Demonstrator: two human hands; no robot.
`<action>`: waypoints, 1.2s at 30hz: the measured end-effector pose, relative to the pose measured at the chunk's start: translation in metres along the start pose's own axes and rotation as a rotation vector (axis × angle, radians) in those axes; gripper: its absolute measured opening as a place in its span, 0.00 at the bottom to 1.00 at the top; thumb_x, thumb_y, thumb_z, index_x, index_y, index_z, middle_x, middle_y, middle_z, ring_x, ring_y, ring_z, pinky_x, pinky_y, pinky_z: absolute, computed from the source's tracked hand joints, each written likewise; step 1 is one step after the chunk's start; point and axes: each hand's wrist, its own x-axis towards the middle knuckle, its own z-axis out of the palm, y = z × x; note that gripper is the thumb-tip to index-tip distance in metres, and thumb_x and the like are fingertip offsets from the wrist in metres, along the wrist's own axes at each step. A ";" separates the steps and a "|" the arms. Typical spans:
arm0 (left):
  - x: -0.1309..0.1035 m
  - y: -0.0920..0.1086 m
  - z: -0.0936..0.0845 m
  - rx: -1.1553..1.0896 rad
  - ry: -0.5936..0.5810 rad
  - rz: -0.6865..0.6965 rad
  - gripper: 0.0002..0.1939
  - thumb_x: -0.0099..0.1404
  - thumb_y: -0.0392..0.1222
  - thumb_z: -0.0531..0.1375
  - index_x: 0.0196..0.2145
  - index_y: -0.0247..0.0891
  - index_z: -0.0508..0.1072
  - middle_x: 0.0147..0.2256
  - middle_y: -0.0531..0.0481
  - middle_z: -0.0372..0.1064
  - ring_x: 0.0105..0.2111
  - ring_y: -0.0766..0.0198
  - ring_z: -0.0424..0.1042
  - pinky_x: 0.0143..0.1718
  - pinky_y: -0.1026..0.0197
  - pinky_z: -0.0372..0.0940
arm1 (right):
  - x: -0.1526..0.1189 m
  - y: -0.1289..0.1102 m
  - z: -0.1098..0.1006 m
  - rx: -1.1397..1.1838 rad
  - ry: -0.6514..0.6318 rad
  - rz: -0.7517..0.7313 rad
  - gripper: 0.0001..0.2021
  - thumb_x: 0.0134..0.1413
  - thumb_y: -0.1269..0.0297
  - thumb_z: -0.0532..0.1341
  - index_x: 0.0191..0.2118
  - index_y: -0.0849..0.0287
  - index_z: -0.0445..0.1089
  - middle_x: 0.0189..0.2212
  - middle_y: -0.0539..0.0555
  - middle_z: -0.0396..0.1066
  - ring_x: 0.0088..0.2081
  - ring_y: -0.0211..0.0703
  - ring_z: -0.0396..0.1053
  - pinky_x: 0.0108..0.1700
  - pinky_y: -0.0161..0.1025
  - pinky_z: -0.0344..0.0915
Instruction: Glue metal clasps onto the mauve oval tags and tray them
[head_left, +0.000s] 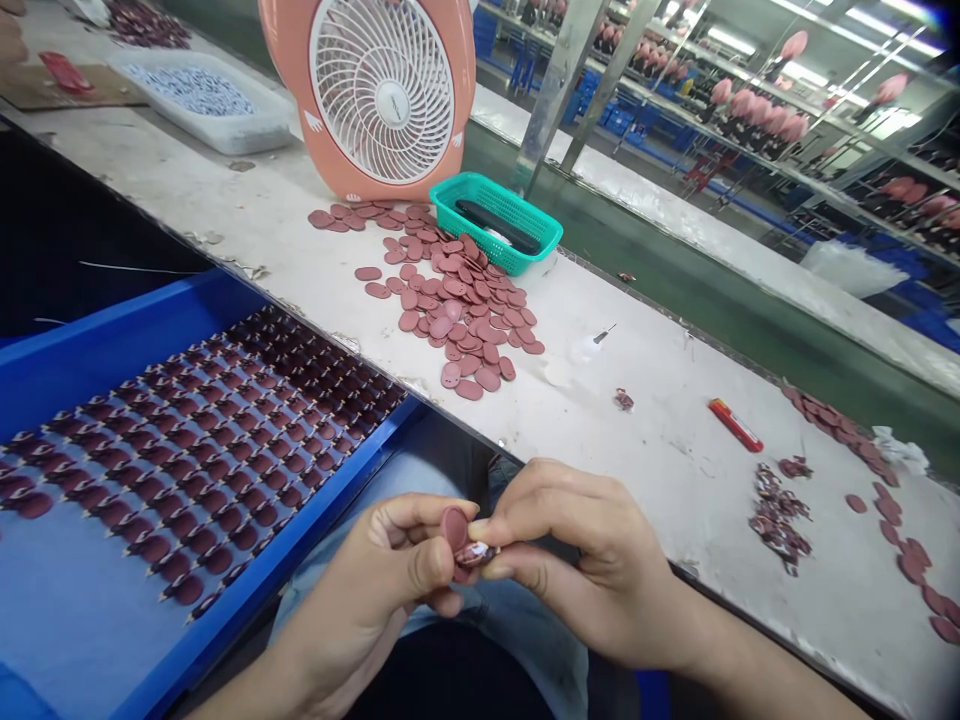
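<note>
Two hands meet over the lap: the left hand (375, 570) pinches one reddish oval disc (454, 526) between thumb and fingers, and the right hand (589, 555) pinches one small painted piece (477, 553) that touches the disc. On the tabletop (337, 290) stand one orange fan (394, 105) and one green basket (551, 234) with one long black object (491, 225) in it; beside them spreads a pile of discs (457, 300), too overlapped to count. Further right lie one red tool (736, 425), one lone painted cluster (623, 399), one heap of painted pieces (780, 515), its number unclear, and one crumpled white tissue (900, 450). One blue tray (82, 590) at left holds many rows of dark pieces with discs, too many to count exactly
</note>
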 end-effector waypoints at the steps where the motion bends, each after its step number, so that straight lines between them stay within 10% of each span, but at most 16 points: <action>1: 0.000 -0.001 0.000 -0.002 0.010 -0.005 0.15 0.45 0.47 0.78 0.30 0.42 0.84 0.27 0.50 0.78 0.27 0.67 0.73 0.24 0.72 0.63 | -0.001 0.001 0.000 0.000 0.006 -0.011 0.06 0.59 0.71 0.66 0.43 0.58 0.76 0.32 0.53 0.78 0.33 0.37 0.75 0.37 0.33 0.74; 23: 0.000 -0.010 0.010 -0.065 0.120 -0.012 0.18 0.42 0.48 0.79 0.30 0.41 0.83 0.25 0.55 0.75 0.23 0.73 0.71 0.20 0.76 0.63 | -0.001 0.007 -0.004 0.046 -0.019 -0.026 0.03 0.60 0.72 0.65 0.40 0.63 0.76 0.33 0.56 0.77 0.35 0.38 0.74 0.41 0.33 0.72; 33: 0.011 -0.005 0.007 -0.264 0.208 -0.194 0.19 0.31 0.39 0.80 0.22 0.37 0.79 0.19 0.59 0.74 0.19 0.73 0.75 0.16 0.80 0.65 | 0.011 0.006 -0.011 0.171 -0.120 0.329 0.02 0.56 0.71 0.68 0.36 0.63 0.77 0.30 0.50 0.75 0.30 0.33 0.71 0.34 0.30 0.69; 36: 0.007 -0.002 0.017 -0.299 0.249 -0.197 0.09 0.49 0.31 0.75 0.23 0.36 0.79 0.21 0.56 0.76 0.20 0.72 0.76 0.18 0.78 0.69 | 0.010 0.008 -0.010 0.226 -0.118 0.395 0.02 0.56 0.71 0.68 0.35 0.63 0.77 0.30 0.49 0.75 0.30 0.32 0.71 0.34 0.29 0.69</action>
